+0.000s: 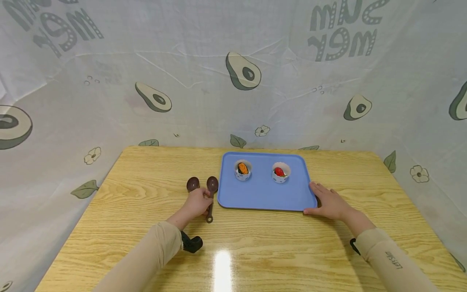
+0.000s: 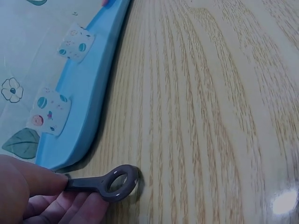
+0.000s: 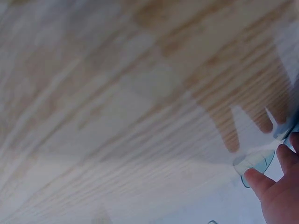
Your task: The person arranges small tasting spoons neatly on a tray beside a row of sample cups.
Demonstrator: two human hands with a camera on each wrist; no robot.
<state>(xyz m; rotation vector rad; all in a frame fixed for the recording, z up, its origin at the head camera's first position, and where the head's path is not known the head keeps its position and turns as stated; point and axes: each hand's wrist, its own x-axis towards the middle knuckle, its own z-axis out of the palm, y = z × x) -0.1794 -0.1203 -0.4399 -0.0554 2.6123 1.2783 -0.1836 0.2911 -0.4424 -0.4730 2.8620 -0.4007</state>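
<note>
My left hand (image 1: 198,202) pinches the handle of a dark brown spoon (image 1: 212,183) just left of the blue tray (image 1: 262,196). In the left wrist view, the handle's ring end (image 2: 108,189) sticks out past the fingers. A second brown spoon (image 1: 193,183) lies beside it, its handle hidden by that hand. At the tray's right edge rests my right hand (image 1: 331,203), fingers extended and thumb at the near corner. Two patterned white cups stand on the tray: the left cup (image 1: 242,177) contains an orange-and-black piece (image 1: 243,168), the right cup (image 1: 280,179) a red piece (image 1: 279,171).
The wooden table (image 1: 262,243) reaches back to a hanging cloth (image 1: 200,101) printed with avocados, which also encloses both sides. A black curved object (image 1: 192,244) shows at my left wrist. Light glares off the table near the front.
</note>
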